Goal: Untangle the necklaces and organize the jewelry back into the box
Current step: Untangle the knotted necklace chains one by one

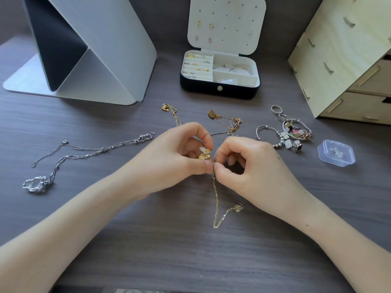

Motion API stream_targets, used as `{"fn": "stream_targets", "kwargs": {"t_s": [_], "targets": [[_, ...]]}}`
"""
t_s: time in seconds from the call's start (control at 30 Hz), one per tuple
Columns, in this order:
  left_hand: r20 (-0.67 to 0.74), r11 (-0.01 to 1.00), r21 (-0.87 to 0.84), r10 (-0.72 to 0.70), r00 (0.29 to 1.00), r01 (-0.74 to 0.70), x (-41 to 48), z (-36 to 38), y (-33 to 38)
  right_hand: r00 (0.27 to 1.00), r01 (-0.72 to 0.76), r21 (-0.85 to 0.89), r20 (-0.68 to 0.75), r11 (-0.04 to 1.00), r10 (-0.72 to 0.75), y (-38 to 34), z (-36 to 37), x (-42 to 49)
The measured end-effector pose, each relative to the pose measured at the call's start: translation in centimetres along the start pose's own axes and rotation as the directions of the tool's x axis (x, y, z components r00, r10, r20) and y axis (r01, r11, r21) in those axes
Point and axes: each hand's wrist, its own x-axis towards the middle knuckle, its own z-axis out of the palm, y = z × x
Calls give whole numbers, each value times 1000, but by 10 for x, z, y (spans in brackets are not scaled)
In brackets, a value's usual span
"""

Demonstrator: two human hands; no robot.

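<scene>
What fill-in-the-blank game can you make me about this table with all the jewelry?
1. The left hand and right hand pinch a thin ____ chain with a flower pendant.
2. The lid of the jewelry box stands ____.
3. The silver necklaces lie to the ____ of both hands.
Missing words: gold; open; left.

A dark grey wood-grain tabletop (110,240) fills the view; at its rear left stands a pale grey folded panel stand (118,49) with a dark inner face, resting on a flat base; at the rear right sits a light plywood drawer unit (338,56), slotted joints showing; soft daylight brightens the far left corner.
</scene>
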Motion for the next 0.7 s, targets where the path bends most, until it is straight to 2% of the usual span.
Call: {"fn": "stream_targets", "kwargs": {"t_s": [0.17, 0.3, 0.57, 0.7], "targets": [[-76, 1000, 15, 2, 997, -1, 4, -1, -4, 1000, -7, 15, 22, 1000, 7, 6, -3, 1], [-63, 993, 116, 40, 997, -33, 1, -3, -5, 1000, 20, 35, 8, 999, -20, 12, -8, 5], [-45, 973, 216, 94, 995, -82, 0, -5, -8, 978, 160, -141, 156, 977, -138, 12, -7, 8], [-58, 974, 215, 85, 995, -71, 0, -7, -8, 973, 204, -180, 145, 962, -179, 12, -3, 9]]}}
